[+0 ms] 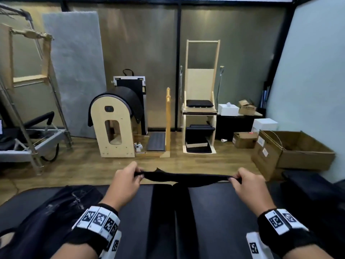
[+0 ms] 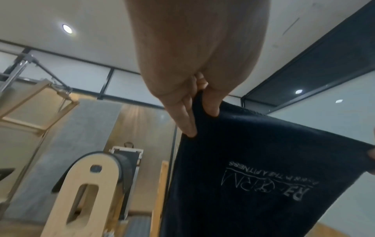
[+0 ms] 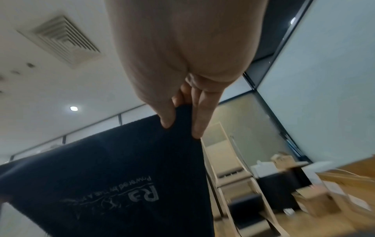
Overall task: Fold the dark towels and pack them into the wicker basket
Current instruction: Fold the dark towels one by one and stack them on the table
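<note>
A dark towel (image 1: 183, 177) with a pale printed logo is stretched level between both hands above a black padded surface (image 1: 214, 212). My left hand (image 1: 137, 174) pinches the towel's left corner, and the left wrist view shows thumb and fingers (image 2: 187, 123) clamped on the cloth (image 2: 253, 176). At the other corner my right hand (image 1: 235, 179) pinches likewise; the right wrist view has its fingers (image 3: 198, 128) on the hanging towel (image 3: 113, 184). The rest of the towel drops down in front of me. No wicker basket is in view.
A dark bag or heap of cloth (image 1: 46, 221) lies on the padded surface at my left. Beyond are a wooden barrel apparatus (image 1: 115, 126), a wooden chair apparatus (image 1: 200, 113), a metal frame (image 1: 28, 128) at left and open cardboard boxes (image 1: 291, 152) at right.
</note>
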Motion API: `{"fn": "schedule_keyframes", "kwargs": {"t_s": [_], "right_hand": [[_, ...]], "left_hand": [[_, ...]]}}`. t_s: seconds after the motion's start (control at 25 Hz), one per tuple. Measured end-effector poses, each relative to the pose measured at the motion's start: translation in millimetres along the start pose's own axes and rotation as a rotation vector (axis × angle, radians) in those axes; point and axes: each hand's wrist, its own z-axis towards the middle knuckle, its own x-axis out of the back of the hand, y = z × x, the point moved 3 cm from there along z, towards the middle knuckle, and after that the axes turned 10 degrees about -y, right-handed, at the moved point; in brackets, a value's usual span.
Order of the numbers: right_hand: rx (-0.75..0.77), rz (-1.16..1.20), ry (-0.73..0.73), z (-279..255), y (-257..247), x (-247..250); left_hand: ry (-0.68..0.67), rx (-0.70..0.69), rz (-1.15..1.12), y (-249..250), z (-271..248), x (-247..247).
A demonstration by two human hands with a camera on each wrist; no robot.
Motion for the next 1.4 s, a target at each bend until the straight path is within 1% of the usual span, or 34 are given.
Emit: {"fn": "schedule_keyframes", "kwargs": {"t_s": [0.04, 0.12, 0.2, 0.32, 0.44, 0.52, 0.56, 0.64, 0.76, 0.84, 0.92, 0.96, 1.04, 1.08, 1.12, 1.16, 1.24, 1.28, 1.32, 1.4], "right_hand": [[-0.033, -0.02, -0.078, -20.5, 32.3, -9.3], [-0.05, -0.109, -0.247, -60.4, 89.3, -24.7], [-0.041, -0.165, -0.412, -97.6, 130.6, -35.5], [-0.02, -0.186, -0.55, -134.5, 159.1, -34.4], [0.026, -0.173, -0.668, -154.9, 173.4, -21.5], [0.038, -0.157, -0.73, -163.7, 176.1, -8.6], [0.028, -0.107, -0.744, -167.0, 174.5, -2.5], [-0.029, 0.028, -0.766, -171.6, 169.9, 3.3], [-0.15, 0.224, -0.776, -168.0, 170.0, -0.1], [-0.197, 0.307, -0.809, -158.8, 170.5, -8.2], [-0.226, 0.309, -0.893, -145.9, 169.2, -18.5], [-0.24, 0.268, -0.941, -134.4, 167.4, -24.6], [-0.282, 0.205, -0.997, -99.0, 159.0, -36.3], [-0.29, 0.19, -0.978, -71.1, 149.6, -40.1], [-0.288, 0.173, -0.903, -37.7, 137.5, -40.2], [-0.261, 0.146, -0.773, 3.8, 120.5, -33.5], [-0.151, 0.064, -0.441, 84.0, 79.3, 0.2], [-0.089, 0.07, -0.256, 120.2, 52.2, 26.3], [-0.027, 0.137, -0.075, 149.6, 26.9, 54.1], [0.085, 0.271, 0.205, 188.5, -12.7, 107.4]], "left_hand": [[-0.059, 0.044, 0.026, -2.5, -20.6, -28.0], [-0.148, 0.141, 0.071, -1.6, -63.0, -77.7], [-0.204, 0.222, 0.124, 4.3, -101.0, -115.3], [-0.255, 0.321, 0.174, 16.0, -139.6, -144.1], [-0.334, 0.398, 0.257, 29.2, -166.3, -154.2], [-0.374, 0.431, 0.243, 38.9, -179.2, -156.4], [-0.381, 0.439, 0.217, 41.4, -184.0, -157.6], [-0.37, 0.459, 0.149, 43.6, -189.8, -159.1], [-0.33, 0.515, -0.046, 42.0, -189.0, -165.6], [-0.262, 0.572, -0.175, 36.3, -179.5, -167.2], [-0.215, 0.613, -0.288, 24.7, -164.4, -168.3], [-0.213, 0.615, -0.299, 17.4, -151.1, -168.9], [-0.231, 0.582, -0.219, 4.4, -113.2, -165.0], [-0.247, 0.549, -0.145, -1.6, -84.2, -157.5], [-0.25, 0.514, -0.085, -1.0, -51.7, -147.3], [-0.22, 0.453, -0.04, 5.3, -11.5, -131.6], [-0.092, 0.312, -0.011, 31.5, 64.6, -91.8], [0.003, 0.237, -0.017, 55.0, 100.1, -64.7], [0.105, 0.147, -0.028, 81.0, 130.4, -36.3], [0.258, -0.04, -0.033, 135.8, 170.4, 16.1]]}}
